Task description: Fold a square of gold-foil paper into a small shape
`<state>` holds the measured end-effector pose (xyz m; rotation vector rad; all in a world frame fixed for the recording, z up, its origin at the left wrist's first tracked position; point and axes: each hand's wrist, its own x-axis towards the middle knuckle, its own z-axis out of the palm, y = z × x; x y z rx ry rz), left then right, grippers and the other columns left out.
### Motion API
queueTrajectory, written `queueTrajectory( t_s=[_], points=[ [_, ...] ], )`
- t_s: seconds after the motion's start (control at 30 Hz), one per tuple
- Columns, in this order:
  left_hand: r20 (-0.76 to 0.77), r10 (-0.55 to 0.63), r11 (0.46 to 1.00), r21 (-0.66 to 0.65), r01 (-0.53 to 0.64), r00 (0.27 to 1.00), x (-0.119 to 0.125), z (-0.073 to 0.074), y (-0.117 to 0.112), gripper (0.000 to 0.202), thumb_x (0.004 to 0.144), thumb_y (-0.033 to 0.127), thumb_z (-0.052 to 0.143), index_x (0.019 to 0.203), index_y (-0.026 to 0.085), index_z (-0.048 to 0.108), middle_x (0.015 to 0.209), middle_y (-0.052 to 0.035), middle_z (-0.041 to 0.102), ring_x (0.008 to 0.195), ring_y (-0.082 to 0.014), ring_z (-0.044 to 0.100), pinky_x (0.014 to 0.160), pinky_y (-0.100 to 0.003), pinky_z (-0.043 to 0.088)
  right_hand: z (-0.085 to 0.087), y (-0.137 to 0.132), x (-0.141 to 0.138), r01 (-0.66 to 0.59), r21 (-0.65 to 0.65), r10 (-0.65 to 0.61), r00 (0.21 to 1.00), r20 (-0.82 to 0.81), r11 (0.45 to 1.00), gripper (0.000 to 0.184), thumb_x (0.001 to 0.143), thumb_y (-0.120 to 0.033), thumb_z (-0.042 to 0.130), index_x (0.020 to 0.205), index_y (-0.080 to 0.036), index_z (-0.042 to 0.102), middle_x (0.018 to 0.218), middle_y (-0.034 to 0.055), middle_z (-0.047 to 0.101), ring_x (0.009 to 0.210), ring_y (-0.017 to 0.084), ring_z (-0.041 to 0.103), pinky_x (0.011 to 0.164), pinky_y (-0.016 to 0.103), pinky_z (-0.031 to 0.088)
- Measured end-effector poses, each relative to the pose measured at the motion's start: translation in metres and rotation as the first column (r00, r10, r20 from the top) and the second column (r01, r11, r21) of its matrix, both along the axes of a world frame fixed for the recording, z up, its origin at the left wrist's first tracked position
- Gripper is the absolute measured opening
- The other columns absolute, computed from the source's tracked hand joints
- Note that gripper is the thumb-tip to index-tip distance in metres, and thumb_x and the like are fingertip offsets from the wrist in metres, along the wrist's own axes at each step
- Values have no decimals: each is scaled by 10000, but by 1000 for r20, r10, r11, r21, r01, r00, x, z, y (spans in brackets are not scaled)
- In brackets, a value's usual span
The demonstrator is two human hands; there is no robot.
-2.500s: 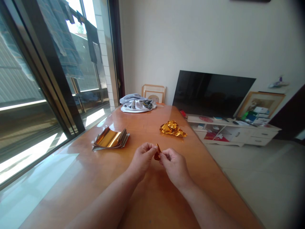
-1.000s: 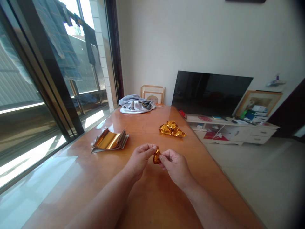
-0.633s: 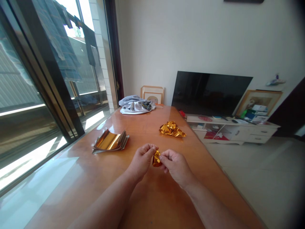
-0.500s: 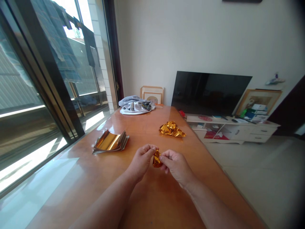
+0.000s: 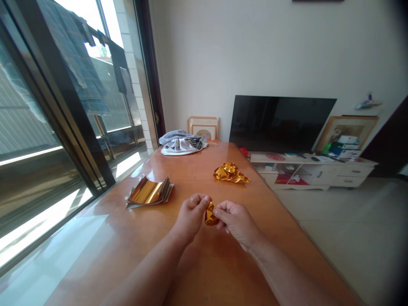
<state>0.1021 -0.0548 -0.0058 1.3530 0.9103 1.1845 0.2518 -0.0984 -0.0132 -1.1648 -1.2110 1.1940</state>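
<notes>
Two hands closed up and working: your left hand (image 5: 191,216) and right hand (image 5: 236,222) pinch a small crumpled gold foil wad (image 5: 210,214) between them, held above the tabletop (image 5: 210,272). Out to your left sits a stack of foil sheets (image 5: 149,192); ahead, a crumpled foil heap (image 5: 230,173).

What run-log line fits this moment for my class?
left hand: pinches crumpled gold foil | right hand: pinches same foil | nearby: foil sheets, foil heap
</notes>
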Motion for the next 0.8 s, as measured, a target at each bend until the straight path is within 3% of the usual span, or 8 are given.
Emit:
queueTrajectory(
  t_s=[0.13,0.27,0.43,0.63,0.8],
  points=[
    [5,-1,1000,-2,1,1000,-2,-1,2,332,825,480,686,787,150,691,709,-7,593,697,-143,522,661,-251,425,0,1,1,12,15,-12,1000,15,1000,288,814,-437,700,787,-157,638,700,9,685,520,93,537,529,221,414],
    [9,31,999,-38,-31,999,-2,-3,3,436,871,573,600,867,154,720,750,-24,619,758,-166,567,722,-273,450,0,2,2,22,3,-22,999,37,1000,293,807,-444,701,774,-160,636,664,-8,654,479,81,481,483,211,372],
    [-32,-93,994,-58,91,995,0,-3,0,409,841,552,656,742,156,640,638,22,547,594,-111,479,582,-234,395,0,2,1,23,-11,-23,1000,22,1000,319,805,-470,710,754,-169,620,601,-34,589,470,76,429,454,203,319],
    [-52,-8,1000,-15,7,999,2,-3,-2,385,818,497,690,667,155,598,612,26,511,590,-104,439,548,-220,366,-1,4,3,2,-7,-2,999,33,1000,342,803,-494,713,782,-164,624,625,-26,602,522,93,463,500,220,355],
    [9,46,999,-21,-46,999,3,-4,-1,339,840,475,676,766,146,635,681,12,565,652,-114,483,610,-226,411,-3,7,11,28,31,-33,985,168,999,358,831,-489,686,724,-155,613,584,-39,554,532,89,441,526,228,353]
  ],
)
